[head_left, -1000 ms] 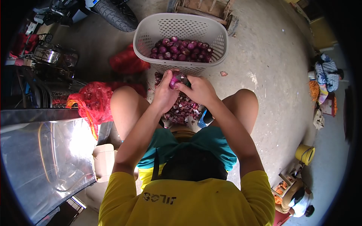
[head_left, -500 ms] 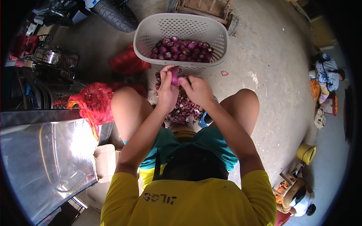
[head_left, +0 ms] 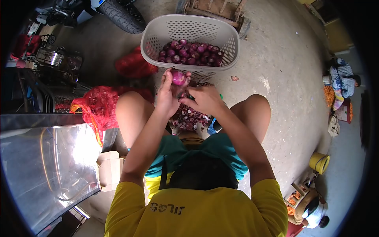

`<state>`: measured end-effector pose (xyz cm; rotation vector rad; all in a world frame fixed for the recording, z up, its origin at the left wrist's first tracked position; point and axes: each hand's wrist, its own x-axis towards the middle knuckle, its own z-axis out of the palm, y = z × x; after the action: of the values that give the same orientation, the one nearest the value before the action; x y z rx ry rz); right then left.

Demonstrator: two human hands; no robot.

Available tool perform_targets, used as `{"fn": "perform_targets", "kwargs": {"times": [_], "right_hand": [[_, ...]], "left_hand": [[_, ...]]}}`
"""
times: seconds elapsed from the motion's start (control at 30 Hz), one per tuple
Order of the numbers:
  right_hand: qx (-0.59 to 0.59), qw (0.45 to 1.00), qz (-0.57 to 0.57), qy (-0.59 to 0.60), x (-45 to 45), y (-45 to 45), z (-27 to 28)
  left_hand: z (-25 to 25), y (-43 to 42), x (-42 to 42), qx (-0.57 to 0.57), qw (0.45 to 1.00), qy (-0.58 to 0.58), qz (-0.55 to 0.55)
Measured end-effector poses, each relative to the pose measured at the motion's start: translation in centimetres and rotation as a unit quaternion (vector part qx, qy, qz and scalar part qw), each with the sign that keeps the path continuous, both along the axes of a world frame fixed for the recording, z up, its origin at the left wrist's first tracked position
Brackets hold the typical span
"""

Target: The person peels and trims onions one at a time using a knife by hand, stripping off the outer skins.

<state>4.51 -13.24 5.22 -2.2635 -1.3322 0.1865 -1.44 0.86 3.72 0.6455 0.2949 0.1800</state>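
My left hand (head_left: 167, 98) is closed around a peeled red onion (head_left: 179, 78), purple and shiny, held up just in front of the basket. Close beside it, my right hand (head_left: 206, 98) has its fingers curled inward, with bits of green showing at the fingers and behind the hand. What it grips is partly hidden and I cannot make it out. Below both hands a heap of onion skins (head_left: 191, 118) lies on the floor between my feet. Many purple onions (head_left: 190, 53) fill the bottom of the grey perforated basket (head_left: 233, 43) just ahead.
A red mesh sack (head_left: 100, 104) lies by my left knee, with another red mesh bag (head_left: 136, 65) farther ahead. Behind the basket are a wooden cart (head_left: 213, 7) and a tyre (head_left: 122, 17). Two other people sit far to the right, near a yellow container (head_left: 320, 162).
My right hand has drawn down and away from the onion. The onion has turned in my left hand, showing more of its smooth purple side.
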Motion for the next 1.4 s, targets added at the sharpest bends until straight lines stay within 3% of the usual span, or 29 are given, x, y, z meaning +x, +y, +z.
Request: {"fn": "perform_targets", "kwargs": {"times": [0.17,0.37,0.47,0.57,0.67,0.87,0.97,1.07,1.2,1.4], "right_hand": [[-0.088,0.993,0.020,0.075,0.7,-0.5,0.4],[-0.182,0.971,0.012,0.155,1.7,-1.8,0.6],[-0.217,0.964,-0.046,0.146,1.7,-2.0,-0.1],[-0.176,0.954,-0.092,0.224,2.2,-2.3,-0.2],[-0.209,0.960,-0.090,0.161,2.7,-2.6,-0.4],[-0.173,0.963,-0.160,0.133,2.7,-2.7,-0.2],[-0.052,0.972,-0.187,0.133,2.8,-2.3,0.7],[0.059,0.981,-0.137,0.124,2.4,-2.0,0.9],[0.084,0.986,-0.093,0.112,1.9,-1.3,0.5],[0.084,0.981,-0.126,0.125,1.5,-0.2,-0.1]], "left_hand": [[0.8,0.1,-0.1,0.031,0.999,-0.014,0.012],[-0.7,0.8,0.0,-0.039,0.997,-0.059,0.032],[-0.5,1.1,0.1,-0.040,0.998,-0.035,0.027],[-0.1,1.3,-0.1,-0.068,0.997,-0.029,-0.005],[0.0,1.1,-0.3,-0.057,0.997,-0.043,-0.004],[0.5,0.6,-0.4,-0.046,0.999,-0.015,-0.003],[-0.3,0.9,-0.6,0.024,1.000,-0.008,0.010],[0.0,1.1,-0.8,-0.004,0.999,-0.010,-0.031],[-0.2,0.6,-0.9,-0.076,0.995,-0.001,-0.062],[-0.1,-0.6,-1.2,-0.135,0.984,-0.044,-0.111]]}}
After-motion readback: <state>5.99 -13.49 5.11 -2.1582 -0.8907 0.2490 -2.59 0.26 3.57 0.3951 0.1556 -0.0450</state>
